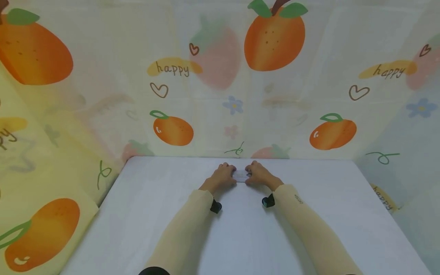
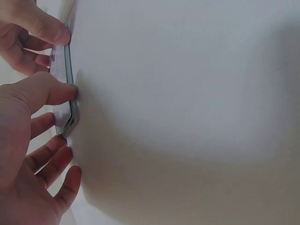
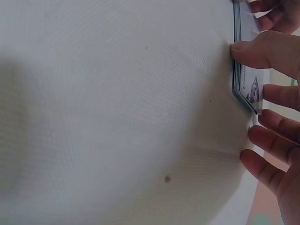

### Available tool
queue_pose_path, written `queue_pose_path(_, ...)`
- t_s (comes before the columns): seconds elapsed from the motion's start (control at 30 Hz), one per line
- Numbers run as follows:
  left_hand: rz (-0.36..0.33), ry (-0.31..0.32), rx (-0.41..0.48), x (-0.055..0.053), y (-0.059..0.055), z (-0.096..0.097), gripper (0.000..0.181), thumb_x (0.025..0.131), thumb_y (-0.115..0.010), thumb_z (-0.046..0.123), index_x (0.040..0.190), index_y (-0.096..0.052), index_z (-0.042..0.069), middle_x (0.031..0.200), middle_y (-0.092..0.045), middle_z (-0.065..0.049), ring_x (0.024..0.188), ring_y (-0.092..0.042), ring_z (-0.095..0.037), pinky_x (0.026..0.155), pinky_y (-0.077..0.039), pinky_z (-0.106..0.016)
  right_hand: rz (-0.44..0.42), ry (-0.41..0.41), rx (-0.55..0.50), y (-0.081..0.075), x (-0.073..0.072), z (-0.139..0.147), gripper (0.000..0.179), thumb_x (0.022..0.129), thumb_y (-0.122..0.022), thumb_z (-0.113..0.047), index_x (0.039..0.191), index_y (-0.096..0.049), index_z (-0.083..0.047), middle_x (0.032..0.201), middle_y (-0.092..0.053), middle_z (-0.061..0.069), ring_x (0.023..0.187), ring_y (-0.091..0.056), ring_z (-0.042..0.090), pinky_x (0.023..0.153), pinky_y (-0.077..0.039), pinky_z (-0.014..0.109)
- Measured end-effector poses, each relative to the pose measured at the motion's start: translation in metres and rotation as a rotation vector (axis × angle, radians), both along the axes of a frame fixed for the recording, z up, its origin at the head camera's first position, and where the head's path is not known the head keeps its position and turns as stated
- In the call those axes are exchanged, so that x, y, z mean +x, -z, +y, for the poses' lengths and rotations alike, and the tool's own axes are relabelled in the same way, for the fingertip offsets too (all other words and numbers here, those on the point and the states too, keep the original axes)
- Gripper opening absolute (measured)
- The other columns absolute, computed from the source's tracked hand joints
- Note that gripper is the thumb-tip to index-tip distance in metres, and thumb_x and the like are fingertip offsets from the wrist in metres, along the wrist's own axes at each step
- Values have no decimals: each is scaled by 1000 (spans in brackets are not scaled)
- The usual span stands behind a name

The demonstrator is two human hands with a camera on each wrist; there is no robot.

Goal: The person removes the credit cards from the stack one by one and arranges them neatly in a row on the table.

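Note:
A small flat stack of cards (image 1: 240,176) lies on the white table near its far edge, between both hands. Its layered dark edges and a pale printed top with a dark picture show in the right wrist view (image 3: 250,79). My left hand (image 1: 222,177) holds the stack's left end, thumb on the near edge and fingers round the end and far side. At the other end my right hand (image 1: 260,176) grips it the same way, thumb at the near edge. Fingers and thumbs cover both ends of the stack.
The white table (image 1: 240,236) stretches toward me under both forearms. Behind it hangs a fruit-printed curtain (image 1: 213,126), which also runs along the left and right sides. A tiny brown speck (image 3: 168,179) sits on the tabletop in the right wrist view.

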State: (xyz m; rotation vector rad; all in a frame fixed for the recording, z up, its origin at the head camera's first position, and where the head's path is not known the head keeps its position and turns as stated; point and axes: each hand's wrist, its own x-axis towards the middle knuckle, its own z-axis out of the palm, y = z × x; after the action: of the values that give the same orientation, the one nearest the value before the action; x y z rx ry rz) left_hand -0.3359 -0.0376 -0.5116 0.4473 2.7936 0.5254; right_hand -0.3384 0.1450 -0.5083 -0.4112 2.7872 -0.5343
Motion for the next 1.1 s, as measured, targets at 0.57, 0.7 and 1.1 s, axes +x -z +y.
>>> queue_pose_path(0.57,8,39,59,-3,3,-8,59,83,-75,25,135,-55,10,136,-53,-10,124,-48,-26,108,-39,-40,46,-12,-36,-1,8,4,59,80,-78,-26,131,-59,-4,122,-54,15,107,-50,26,96,-44,42)
queue_pose_path(0.7,30,43,92,-2,5,-10,59,83,-75,26,136,-55,10,137,-53,-11,125,-48,-27,109,-39,-40,58,5,-39,-1,11,4,59,80,-78,-28,131,-59,-5,126,-54,15,111,-50,27,99,-43,43)
queue_pose_path(1.1,62,63,162,11,4,-29,59,82,-76,31,134,-57,13,134,-56,-9,121,-49,-26,106,-41,-41,144,-40,-111,-6,29,4,59,79,-79,-27,130,-59,-4,124,-54,16,114,-49,30,102,-42,46)
